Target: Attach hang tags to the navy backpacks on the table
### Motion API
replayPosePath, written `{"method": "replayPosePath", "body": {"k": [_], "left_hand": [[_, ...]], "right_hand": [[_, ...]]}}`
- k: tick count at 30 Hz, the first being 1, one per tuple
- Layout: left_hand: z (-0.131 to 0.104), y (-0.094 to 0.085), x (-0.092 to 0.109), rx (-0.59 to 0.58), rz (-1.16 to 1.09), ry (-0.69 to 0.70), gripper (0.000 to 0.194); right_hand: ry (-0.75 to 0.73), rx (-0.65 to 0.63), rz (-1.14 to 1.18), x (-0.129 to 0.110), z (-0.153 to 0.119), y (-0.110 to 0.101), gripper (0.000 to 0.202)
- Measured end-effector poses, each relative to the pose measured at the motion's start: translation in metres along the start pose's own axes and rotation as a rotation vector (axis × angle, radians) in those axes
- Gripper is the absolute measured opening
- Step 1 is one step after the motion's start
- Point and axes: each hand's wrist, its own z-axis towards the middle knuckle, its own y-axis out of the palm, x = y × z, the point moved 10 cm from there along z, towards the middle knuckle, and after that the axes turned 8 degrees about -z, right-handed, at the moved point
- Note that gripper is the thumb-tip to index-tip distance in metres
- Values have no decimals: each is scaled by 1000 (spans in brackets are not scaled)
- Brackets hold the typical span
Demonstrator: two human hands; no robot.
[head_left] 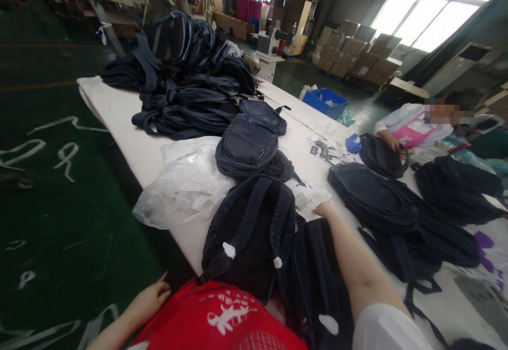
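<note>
Near the table's front edge, a dark navy backpack (254,233) lies with its shoulder straps facing up and white tags on the straps. Another dark backpack (319,270) lies against its right side, under my right forearm. My right hand (323,210) reaches past them to a pile of small white papers (309,196); its fingers are mostly hidden. Low on the left, my left hand (153,298) is beside my red apron (222,313), off the table, fingers curled; whether they hold anything is hidden. A navy backpack (248,146) lies front side up just beyond.
A clear plastic bag (182,186) sits at the table's left edge. Dark backpacks (178,54) are heaped at the far end. More backpacks (373,196) lie to the right, where a co-worker (413,128) handles one. A blue bin (325,101) stands beyond the table.
</note>
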Motion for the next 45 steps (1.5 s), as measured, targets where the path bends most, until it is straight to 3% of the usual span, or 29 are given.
{"method": "replayPosePath", "body": {"k": [3,5,7,9,11,14,16,17,20,23,25,27,30,35,38,41,45], "left_hand": [[0,-2,14,-10,15,35,35],[0,-8,40,-10,10,105,32],[-4,-19,85,5,-12,218,29],[-15,-32,145,25,-59,354,30],[-32,-45,214,23,-158,507,33],[-64,-53,312,-77,-346,741,43],[-81,-55,357,-171,-508,855,49],[-88,-59,370,-159,-594,906,46],[-99,-70,375,-20,-678,963,36],[-111,-59,364,-72,-581,1010,34],[-118,-50,355,-134,-503,1042,31],[-123,-46,345,-124,-435,1044,29],[-129,-41,331,-87,-336,1036,32],[-131,-46,306,-203,-431,1021,68],[-136,-61,303,-154,-350,1086,72],[-141,-60,317,-66,-142,1148,90],[-148,-27,348,-145,-67,1237,102]], "right_hand": [[-48,12,-21,2,-26,-35,15],[-110,54,13,0,-51,-61,14],[-189,81,73,-7,-84,-78,20],[-289,42,205,-21,-123,-81,31],[-371,-60,382,-41,-167,-70,36],[-411,-239,568,-69,-233,-34,33],[-422,-335,604,-82,-271,-5,30],[-425,-372,616,-86,-287,10,29],[-355,-478,713,-85,-321,50,30],[-220,-620,874,-79,-343,80,32],[-171,-705,983,-82,-354,91,37],[-156,-786,1059,-88,-364,98,47],[-200,-858,981,-96,-376,106,45],[-198,-868,944,-90,-383,99,33],[-131,-920,1002,-83,-383,85,32],[-119,-991,1050,-88,-387,70,36],[-181,-968,1196,-103,-393,51,26]]}}
